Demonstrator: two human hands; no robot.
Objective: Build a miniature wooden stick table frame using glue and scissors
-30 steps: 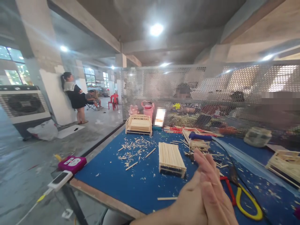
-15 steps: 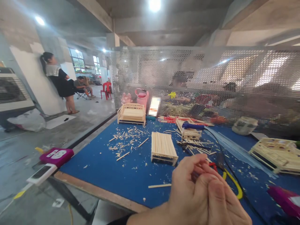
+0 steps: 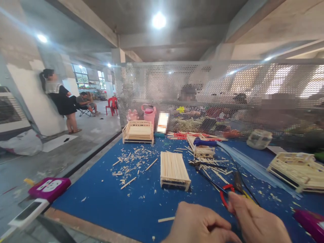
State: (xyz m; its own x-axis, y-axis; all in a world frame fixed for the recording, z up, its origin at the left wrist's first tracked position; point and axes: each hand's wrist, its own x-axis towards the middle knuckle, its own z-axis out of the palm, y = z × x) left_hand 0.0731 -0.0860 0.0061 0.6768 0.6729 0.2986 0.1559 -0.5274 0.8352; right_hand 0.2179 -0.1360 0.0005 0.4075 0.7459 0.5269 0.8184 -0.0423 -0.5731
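My left hand (image 3: pixel 199 224) is low at the front of the blue table, its fingers curled inward. Close by on its right is my right hand (image 3: pixel 262 217), thumb on top and fingers bent. Whatever they may hold is hidden. Beyond my right hand lie red-handled pliers (image 3: pixel 226 197) and a tool with yellow handles (image 3: pixel 246 195). A small slatted stick platform (image 3: pixel 174 168) stands ahead of my left hand, and a loose stick (image 3: pixel 166 219) lies just left of it. A glue gun (image 3: pixel 205 142) with a blue body rests across a small stick frame (image 3: pixel 202 152).
A stick bench (image 3: pixel 138 131) stands at the back left, another stick model (image 3: pixel 301 170) at the right. Wood scraps (image 3: pixel 136 160), clear glue sticks (image 3: pixel 245 163) and a jar (image 3: pixel 259 139) lie about. A perforated metal screen (image 3: pixel 152 84) closes the back. Purple power strips (image 3: pixel 49 189) sit at the sides.
My hands were pressed together higher up; now they have moved down and come apart somewhat. The red handles show more fully. The camera view has tilted slightly upward.
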